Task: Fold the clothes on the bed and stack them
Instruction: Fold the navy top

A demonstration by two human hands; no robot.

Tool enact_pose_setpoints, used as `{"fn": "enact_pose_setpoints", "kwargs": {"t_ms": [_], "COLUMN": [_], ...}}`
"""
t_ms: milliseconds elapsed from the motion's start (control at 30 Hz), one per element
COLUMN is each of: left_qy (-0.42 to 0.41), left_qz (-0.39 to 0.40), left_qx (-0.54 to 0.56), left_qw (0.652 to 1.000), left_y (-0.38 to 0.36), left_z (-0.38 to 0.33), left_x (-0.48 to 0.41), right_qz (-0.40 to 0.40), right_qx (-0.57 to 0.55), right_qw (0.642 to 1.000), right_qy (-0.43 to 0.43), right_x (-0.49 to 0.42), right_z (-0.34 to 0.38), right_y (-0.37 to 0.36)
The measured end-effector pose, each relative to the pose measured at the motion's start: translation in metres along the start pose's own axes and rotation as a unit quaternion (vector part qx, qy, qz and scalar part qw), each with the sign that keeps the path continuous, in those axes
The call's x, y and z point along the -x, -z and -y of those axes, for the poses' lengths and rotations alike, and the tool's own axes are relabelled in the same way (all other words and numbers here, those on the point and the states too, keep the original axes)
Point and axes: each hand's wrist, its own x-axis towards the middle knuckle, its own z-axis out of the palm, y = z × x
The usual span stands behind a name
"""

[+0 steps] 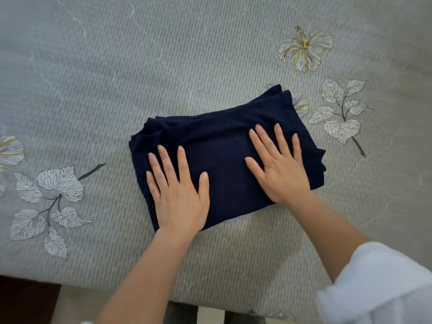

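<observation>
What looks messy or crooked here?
The folded navy garment lies slanted on the bed, and its layers don't line up: uneven edges poke out at its left and right ends. The left hand and right hand press flat on it.

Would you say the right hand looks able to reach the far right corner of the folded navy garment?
Probably yes: the right hand lies flat on the navy garment, and nothing sits between it and that corner.

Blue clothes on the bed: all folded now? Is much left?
Done: the dark blue garment lies folded into a rectangle on the bed. In hand: the left grip and right grip press flat on it, smoothing it. Left: stacking it; no pile or other clothes show, so how much remains is unclear.
</observation>
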Motion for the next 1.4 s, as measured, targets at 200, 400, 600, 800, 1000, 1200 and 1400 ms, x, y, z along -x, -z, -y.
{"fn": "enact_pose_setpoints", "kwargs": {"t_ms": [200,400,600,800,1000,1200,1400], "left_qy": [0.002,0.085,0.278,0.287,0.19,0.088,-0.012], "left_qz": [0.021,0.02,0.041,0.152,0.174,0.223,0.25], "left_qx": [0.007,0.098,0.49,0.508,0.437,0.342,0.302], "left_qw": [1.0,0.991,0.825,0.798,0.862,0.909,0.92], "left_y": [0.007,0.024,0.046,0.076,0.122,0.148,0.138], "left_z": [0.006,0.039,0.056,0.053,0.021,-0.028,-0.113], "left_x": [-0.001,0.016,0.012,0.017,0.04,0.1,0.206], "right_qz": [0.025,-0.083,0.004,0.067,-0.019,-0.054,-0.093], "right_qx": [-0.067,-0.331,-0.478,-0.578,-0.522,-0.446,-0.46], "right_qw": [0.996,0.897,0.795,0.699,0.751,0.806,0.769], "right_qy": [-0.05,-0.28,-0.374,-0.417,-0.404,-0.385,-0.434], "right_x": [-0.006,-0.019,-0.012,0.026,0.109,0.232,0.364], "right_z": [-0.017,-0.041,-0.047,-0.033,-0.005,-0.009,-0.07], "right_y": [0.013,0.037,0.056,0.086,0.114,0.141,0.148]}}
